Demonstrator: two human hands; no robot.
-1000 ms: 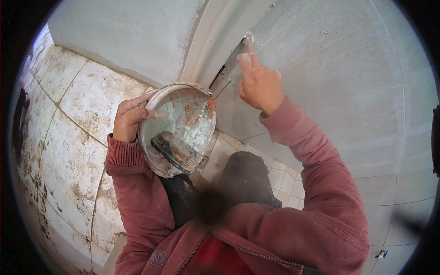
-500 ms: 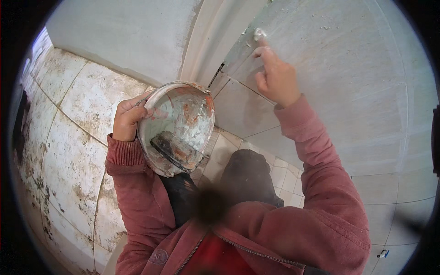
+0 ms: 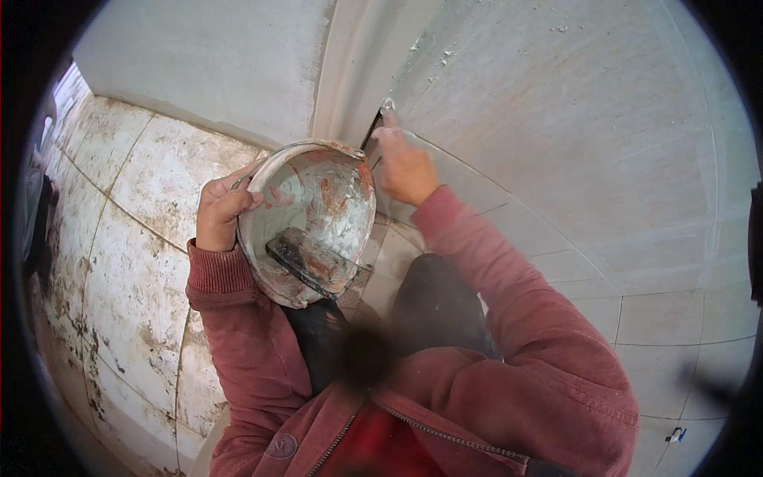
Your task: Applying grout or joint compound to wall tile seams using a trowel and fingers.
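My left hand (image 3: pixel 225 211) grips the rim of a bucket (image 3: pixel 348 195), its thumb over the edge. White and orange-red residue coats the inside of the tilted bucket. A flat, dark-edged, crusted piece (image 3: pixel 311 262) lies in it; its kind is unclear. My right hand (image 3: pixel 407 168) is at the corner beyond the bucket, index finger stretched out, the other fingers bent and partly hidden. A dab of white paste (image 3: pixel 388 104) sits on that fingertip, which touches the edge of the tiled wall (image 3: pixel 572 159) at the top of a dark narrow gap (image 3: pixel 371 129).
A pale strip (image 3: pixel 350 71) runs up the corner beside a smooth grey panel (image 3: pixel 207 60). Stained, dirty floor tiles (image 3: pixel 131 262) lie at the left. My dark-trousered knee (image 3: pixel 437 302) is below the bucket. White crumbs (image 3: pixel 447 57) stick to the wall's edge.
My right hand has moved down and left along the wall's edge, from higher up to the dark gap near the bucket. My left hand and the bucket have hardly moved.
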